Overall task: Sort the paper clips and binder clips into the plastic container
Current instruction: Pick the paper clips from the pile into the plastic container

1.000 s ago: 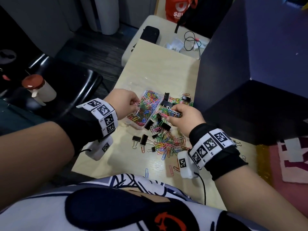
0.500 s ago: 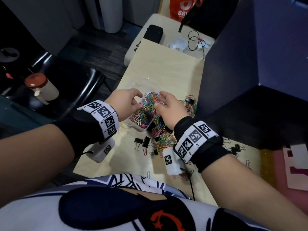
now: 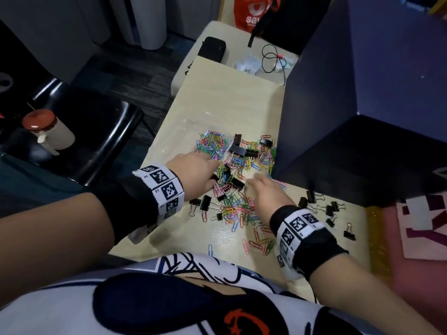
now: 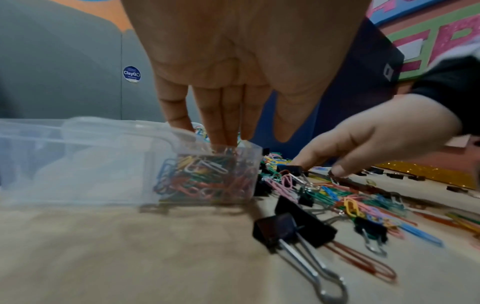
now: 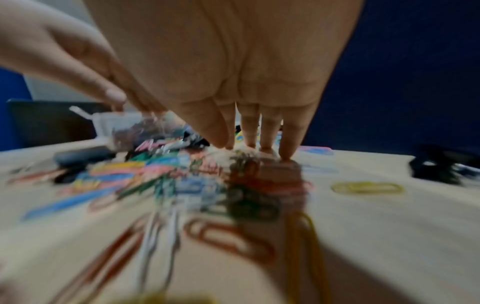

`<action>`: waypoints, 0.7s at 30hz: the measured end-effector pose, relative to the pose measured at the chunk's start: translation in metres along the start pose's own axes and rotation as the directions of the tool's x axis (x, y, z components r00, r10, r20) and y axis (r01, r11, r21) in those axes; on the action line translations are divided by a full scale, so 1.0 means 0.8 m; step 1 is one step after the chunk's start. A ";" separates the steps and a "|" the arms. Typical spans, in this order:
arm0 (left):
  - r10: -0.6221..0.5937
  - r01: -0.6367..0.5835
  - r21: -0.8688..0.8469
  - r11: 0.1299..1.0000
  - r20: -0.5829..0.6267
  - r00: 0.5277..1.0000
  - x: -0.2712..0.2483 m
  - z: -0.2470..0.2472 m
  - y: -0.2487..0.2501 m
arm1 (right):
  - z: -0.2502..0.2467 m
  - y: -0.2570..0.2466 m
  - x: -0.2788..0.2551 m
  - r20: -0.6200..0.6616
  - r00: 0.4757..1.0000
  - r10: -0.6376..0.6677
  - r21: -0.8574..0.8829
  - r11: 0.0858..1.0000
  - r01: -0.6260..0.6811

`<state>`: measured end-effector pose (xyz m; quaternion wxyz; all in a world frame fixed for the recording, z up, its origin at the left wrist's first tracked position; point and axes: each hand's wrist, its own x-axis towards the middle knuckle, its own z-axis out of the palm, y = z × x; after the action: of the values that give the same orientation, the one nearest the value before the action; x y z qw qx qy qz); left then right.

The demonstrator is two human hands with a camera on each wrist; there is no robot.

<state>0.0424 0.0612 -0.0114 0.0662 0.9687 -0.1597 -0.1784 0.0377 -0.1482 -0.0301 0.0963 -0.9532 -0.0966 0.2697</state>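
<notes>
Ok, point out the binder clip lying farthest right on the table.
The small black binder clip alone near the table's right edge, beside the gold glitter strip; the other scattered ones sit further left.

Pale wooden table [image 3: 225, 97] under plastic container [image 4: 78, 164], loose paper clips [image 3: 238, 209], binder clips [image 3: 324, 206]
</notes>
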 end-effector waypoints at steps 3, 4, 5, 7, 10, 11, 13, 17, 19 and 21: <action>-0.011 0.010 0.019 1.000 0.026 1.000 -0.001 0.000 0.006 | 0.014 0.012 -0.011 0.005 0.999 0.042 -0.038 0.998 -0.042; -0.010 0.009 0.030 1.000 0.025 1.000 -0.002 -0.001 0.008 | 0.014 0.012 -0.011 0.002 0.998 0.064 -0.067 0.996 -0.064; -0.009 0.008 0.044 0.999 0.016 1.000 -0.003 -0.002 0.009 | 0.013 0.010 -0.010 -0.009 0.997 0.076 -0.087 0.993 -0.076; 0.002 0.000 0.083 0.997 -0.024 1.000 -0.007 -0.005 0.014 | 0.011 0.004 -0.005 -0.076 0.996 0.043 -0.074 0.996 -0.048; 0.095 -0.086 0.140 0.986 -0.058 0.994 -0.013 -0.003 0.026 | 0.012 -0.012 0.004 -0.107 0.984 -0.145 -0.062 0.988 0.139; 0.122 -0.117 0.158 0.980 -0.019 0.992 -0.016 0.000 0.030 | 0.013 -0.017 0.005 -0.067 0.979 -0.193 -0.098 0.978 0.186; 0.139 -0.157 0.220 0.963 0.094 0.986 -0.023 0.010 0.037 | 0.017 -0.024 0.005 -0.008 0.980 -0.201 -0.163 0.967 0.197; 0.095 -0.160 0.335 0.929 0.204 0.974 -0.037 0.028 0.045 | 0.026 -0.020 0.000 -0.091 0.986 -0.143 -0.147 0.981 0.129; 0.090 -0.164 0.343 0.925 0.220 0.971 -0.039 0.032 0.048 | 0.027 -0.016 -0.004 -0.131 0.984 -0.121 -0.106 0.989 0.107; 0.099 -0.172 0.343 0.924 0.220 0.970 -0.037 0.033 0.050 | 0.025 -0.010 -0.007 -0.158 0.984 -0.085 -0.035 0.996 0.081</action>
<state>-0.0052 0.0320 -0.0189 -0.1160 0.9283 -0.2623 -0.2368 0.0210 -0.1392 -0.0424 0.1011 -0.9681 -0.1322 0.1871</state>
